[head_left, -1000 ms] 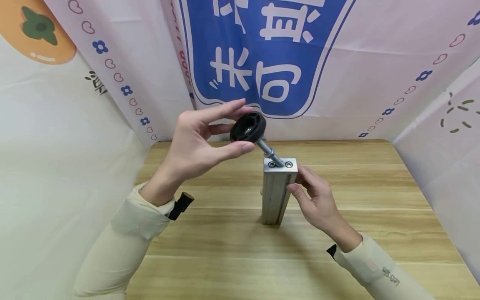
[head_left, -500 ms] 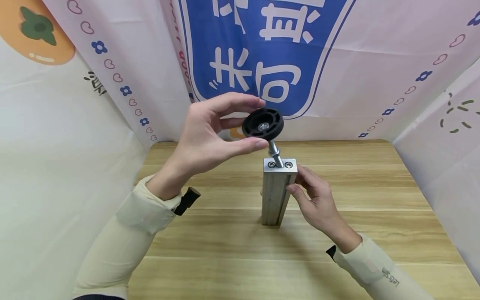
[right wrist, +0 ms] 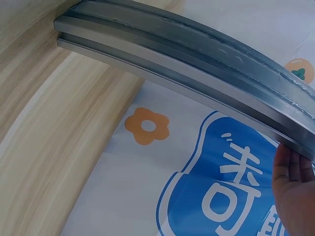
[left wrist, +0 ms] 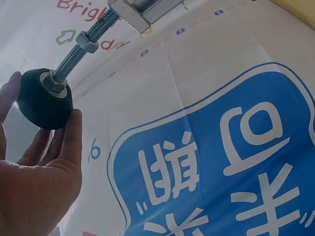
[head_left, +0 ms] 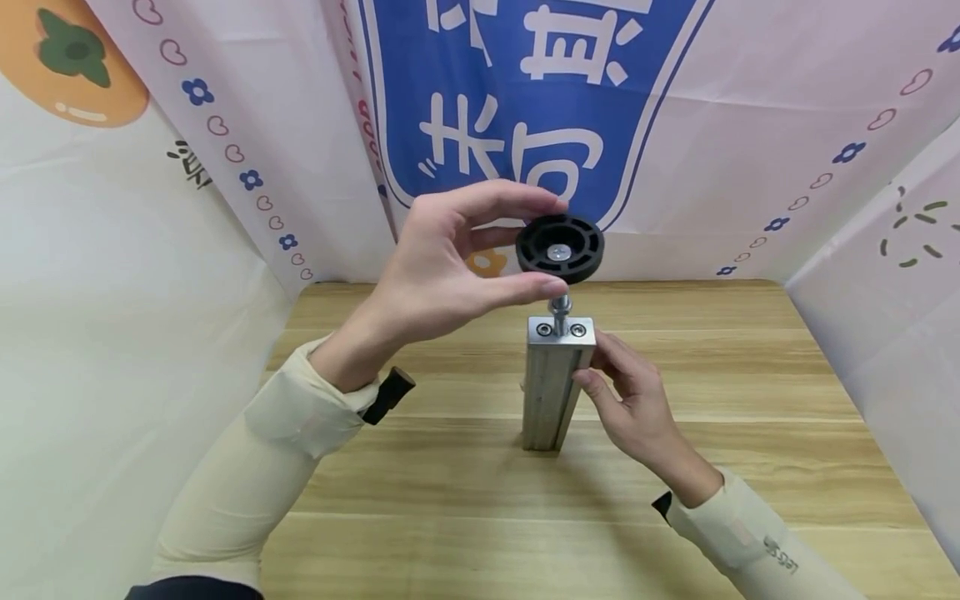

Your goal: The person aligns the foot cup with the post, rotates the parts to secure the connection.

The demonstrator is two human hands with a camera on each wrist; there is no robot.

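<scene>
A black round leveling foot is pinched by its rim between the thumb and fingers of my left hand. Its threaded stud carries a hex nut partway along. In the head view the stud points down, upright, with its tip at the middle of the end plate, between two screws. That plate caps a silver aluminum profile standing on the table. My right hand grips the profile near its top, from the right side. Grooves run along the profile in the right wrist view.
The wood-grain table ends at a printed cloth backdrop with a blue sign, and white cloth walls stand at left and right. Black wrist camera mounts stick out from the sleeve cuffs.
My left hand has moved to the right, bringing the leveling foot from a leftward tilt to upright over the profile. My right hand and the profile have stayed in place.
</scene>
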